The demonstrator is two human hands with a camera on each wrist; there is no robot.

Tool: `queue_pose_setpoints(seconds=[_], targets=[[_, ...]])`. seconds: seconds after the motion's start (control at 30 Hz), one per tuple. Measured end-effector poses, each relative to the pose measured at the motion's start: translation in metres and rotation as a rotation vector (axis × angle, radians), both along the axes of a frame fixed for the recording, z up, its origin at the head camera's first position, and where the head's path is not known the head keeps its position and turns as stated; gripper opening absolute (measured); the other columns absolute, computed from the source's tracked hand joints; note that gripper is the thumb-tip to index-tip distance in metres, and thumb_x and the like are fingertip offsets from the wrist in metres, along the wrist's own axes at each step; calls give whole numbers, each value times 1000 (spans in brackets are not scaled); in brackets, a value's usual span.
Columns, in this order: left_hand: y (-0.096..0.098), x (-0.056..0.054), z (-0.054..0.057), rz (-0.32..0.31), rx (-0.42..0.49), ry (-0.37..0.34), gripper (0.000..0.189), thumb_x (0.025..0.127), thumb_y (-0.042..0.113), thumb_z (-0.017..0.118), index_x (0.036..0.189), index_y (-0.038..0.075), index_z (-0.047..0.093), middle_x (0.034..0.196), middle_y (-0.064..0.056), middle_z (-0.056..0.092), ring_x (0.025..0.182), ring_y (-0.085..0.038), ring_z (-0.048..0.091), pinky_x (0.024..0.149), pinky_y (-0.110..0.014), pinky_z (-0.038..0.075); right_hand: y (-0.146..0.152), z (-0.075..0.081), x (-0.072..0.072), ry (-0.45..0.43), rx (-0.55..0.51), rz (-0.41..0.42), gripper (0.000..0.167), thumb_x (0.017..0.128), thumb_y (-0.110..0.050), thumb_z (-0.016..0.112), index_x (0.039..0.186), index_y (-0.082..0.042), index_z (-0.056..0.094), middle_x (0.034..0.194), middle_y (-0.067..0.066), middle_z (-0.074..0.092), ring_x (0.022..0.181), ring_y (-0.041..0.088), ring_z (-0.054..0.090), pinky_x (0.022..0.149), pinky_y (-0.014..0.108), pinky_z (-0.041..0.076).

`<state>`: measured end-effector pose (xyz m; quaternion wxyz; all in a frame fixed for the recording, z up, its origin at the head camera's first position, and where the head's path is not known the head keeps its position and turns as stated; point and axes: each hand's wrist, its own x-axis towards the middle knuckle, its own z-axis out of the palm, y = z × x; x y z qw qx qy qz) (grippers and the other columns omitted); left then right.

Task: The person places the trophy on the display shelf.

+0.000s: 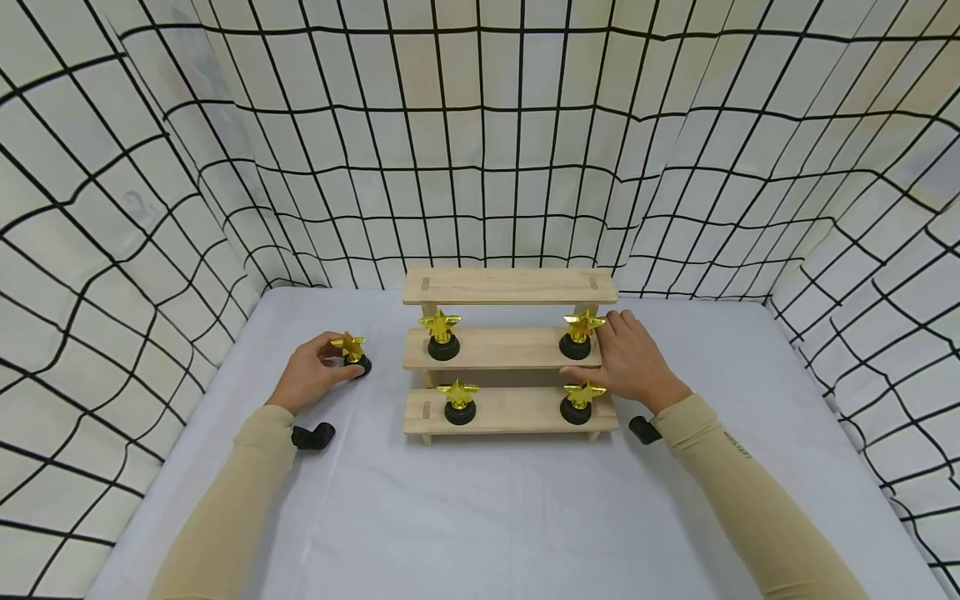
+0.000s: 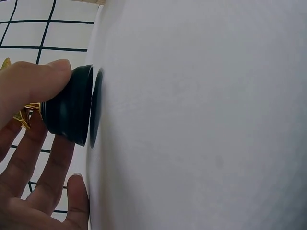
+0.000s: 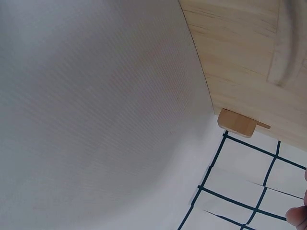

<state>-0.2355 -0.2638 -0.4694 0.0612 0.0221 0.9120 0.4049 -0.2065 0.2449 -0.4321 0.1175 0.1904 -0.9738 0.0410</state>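
Note:
My left hand [image 1: 318, 372] is left of a three-tier wooden shelf and holds a small gold star trophy [image 1: 349, 350]. In the left wrist view the thumb presses its black base [image 2: 69, 105], tilted close to the white cloth; a dark disc-like patch lies beside it. At the shelf's right end, my right hand [image 1: 636, 364] grips the middle board [image 1: 506, 348], thumb along the front and fingers behind. Only fingertips [image 3: 298, 216] of it show in the right wrist view. Star trophies stand by the hand on the middle board [image 1: 576, 343] and the bottom board [image 1: 577, 408].
More star trophies stand at the left of the middle board [image 1: 443, 346] and bottom board [image 1: 460, 410]. The top board [image 1: 510, 286] bears no trophy. White cloth [image 1: 480, 517] covers the table. Black-line mesh patterned walls [image 1: 480, 150] enclose the back and sides.

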Motion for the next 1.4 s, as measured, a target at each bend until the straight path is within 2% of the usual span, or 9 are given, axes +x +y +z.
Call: queue_pose_setpoints(seconds=[0.27,0.47,0.77,1.07,1.4], targets=[[-5,3,4,-11,26,29,62,88,29,84,138,5,56,138,-24,63,123,-42,63,105,-54,54,-2,3,1,5,-2,3,100,78,-78,69,128,8,62,88,11,55,85,27,42,76,35,34],[-7,5,11,-10,29,45,64,89,30,82,141,4,54,139,-25,60,128,-43,59,112,-55,50,-2,2,2,2,-9,2,97,77,-77,70,126,7,62,89,11,56,86,27,43,77,35,35],[-7,10,34,-10,2,75,68,90,31,82,144,4,51,140,-27,59,131,-45,58,116,-57,48,-1,1,3,11,-30,10,93,77,-77,70,119,6,63,90,11,56,86,27,45,77,36,37],[2,8,67,-39,23,154,64,90,28,82,142,6,53,135,-23,62,128,-42,61,116,-57,48,0,1,3,27,-38,17,89,76,-78,70,112,3,64,88,10,55,85,26,45,76,35,37],[9,11,92,-53,2,206,64,90,27,82,142,4,53,135,-22,61,127,-41,62,112,-54,51,0,-1,3,58,-30,34,83,76,-78,70,99,0,62,84,9,53,82,26,43,74,34,36]])
